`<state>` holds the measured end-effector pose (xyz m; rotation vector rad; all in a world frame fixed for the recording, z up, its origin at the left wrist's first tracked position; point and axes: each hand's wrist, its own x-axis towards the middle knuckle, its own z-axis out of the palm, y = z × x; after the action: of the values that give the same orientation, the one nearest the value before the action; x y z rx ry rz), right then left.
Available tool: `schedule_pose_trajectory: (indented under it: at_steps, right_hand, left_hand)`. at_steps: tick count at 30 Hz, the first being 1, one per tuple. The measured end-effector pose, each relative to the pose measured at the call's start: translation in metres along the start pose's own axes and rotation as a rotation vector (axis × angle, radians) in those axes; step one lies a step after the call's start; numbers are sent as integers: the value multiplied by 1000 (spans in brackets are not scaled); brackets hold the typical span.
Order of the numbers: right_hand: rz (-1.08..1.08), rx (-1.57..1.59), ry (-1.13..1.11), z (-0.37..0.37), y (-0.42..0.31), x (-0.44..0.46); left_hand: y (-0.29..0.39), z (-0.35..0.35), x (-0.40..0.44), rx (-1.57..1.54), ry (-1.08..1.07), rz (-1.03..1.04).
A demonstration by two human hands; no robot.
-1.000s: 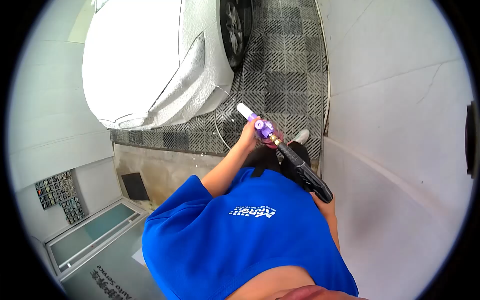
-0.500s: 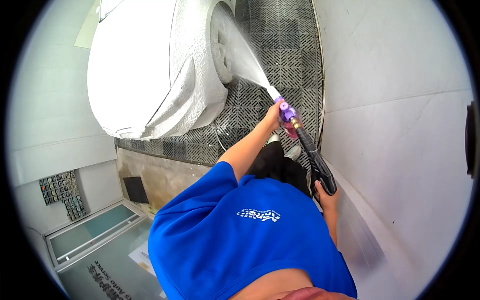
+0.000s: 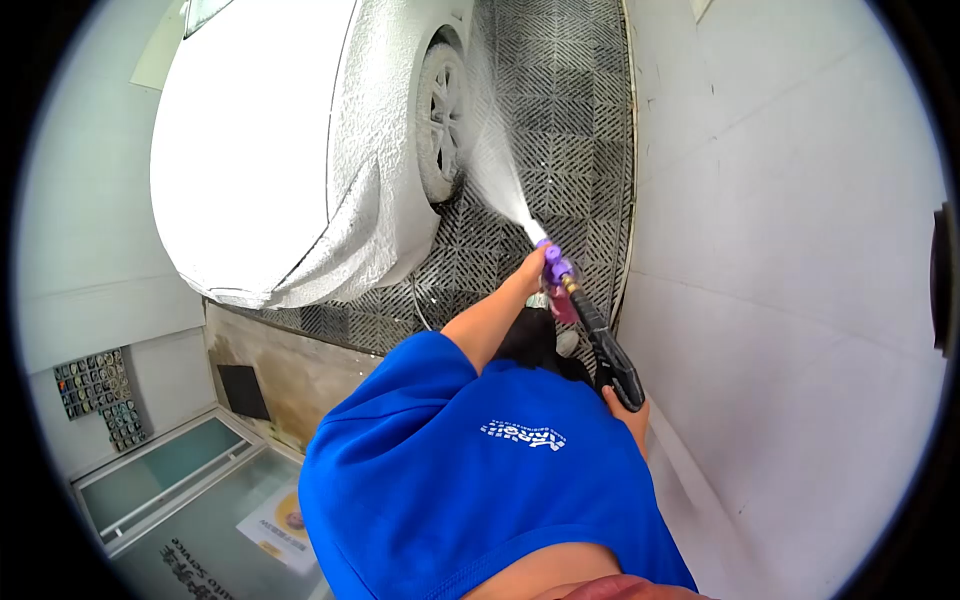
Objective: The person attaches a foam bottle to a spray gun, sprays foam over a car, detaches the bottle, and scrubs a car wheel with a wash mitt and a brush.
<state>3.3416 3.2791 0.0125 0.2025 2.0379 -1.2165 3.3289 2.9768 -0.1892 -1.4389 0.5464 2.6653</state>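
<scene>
Foam sprayer (image 3: 589, 314) points toward eleven o'clock.
Left hand (image 3: 535, 267) wraps its purple neck (image 3: 554, 258), right hand (image 3: 632, 417) its rear handle (image 3: 621, 378): sound holds; likely stiff, front-heavy, slick.

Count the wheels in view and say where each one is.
1: the wheel on the side of the car, beside the spray from the sprayer. The car may hide others.

A slatted grey-and-black floor (image 3: 585, 130) meets a pale, faintly seamed wall (image 3: 780, 250) on its right. Past the floor's lower-left edge come a stained strip (image 3: 300, 350), a glass panel (image 3: 213, 528) lettered "Auto Service", and a cluster of small items (image 3: 95, 386) on a white wall (image 3: 170, 375).
</scene>
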Motion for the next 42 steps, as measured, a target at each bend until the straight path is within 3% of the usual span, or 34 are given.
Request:
schedule_pose_trajectory:
  at_steps: [2,3,7,9,10,12,13,17,21,24,27,31,32,34,35,37,42]
  right_hand:
    - [32,-53,-70,4,-2,11]
    - [32,-54,-73,7,-9,15]
    - [64,-123,-201,16,-38,32]
    - [7,-103,-102,22,-27,47]
    - [106,-116,-123,25,-47,48]
    - [80,-32,-80,32,-69,54]
    - [61,43,-32,35,-80,60]
    - [-175,45,-44,32,-106,98]
    - [-261,-62,-58,37,-152,149]
    - [-352,32,-19,50,-192,207]
    - [-259,40,-57,50,-239,270]
    - [-89,126,-54,61,-334,325]
    - [-39,135,-36,62,-354,340]
    - [-161,104,-44,64,-379,372]
    - [-188,108,-51,67,-399,387]
    - [-121,140,-30,67,-440,399]
    - [-307,202,-58,84,-494,456]
  left_hand:
    - [-12,-52,25,-102,-72,-8]
    - [8,-29,-22,-101,59,-75]
    - [4,-76,12,-173,103,61]
    - [38,-36,-9,-189,104,49]
    - [49,-30,1,-175,70,81]
    - [77,-15,20,-144,-47,154]
    - [92,-3,29,-34,51,199]
    - [159,50,16,40,11,331]
    - [223,88,30,91,5,471]
    - [280,133,65,76,-45,453]
    - [329,159,155,129,-75,388]
    - [394,225,209,179,56,254]
    - [408,222,248,122,-77,215]
    - [443,248,275,131,-113,180]
    - [466,278,256,155,10,203]
    - [510,309,246,200,-81,287]
    - [614,365,245,222,-196,593]
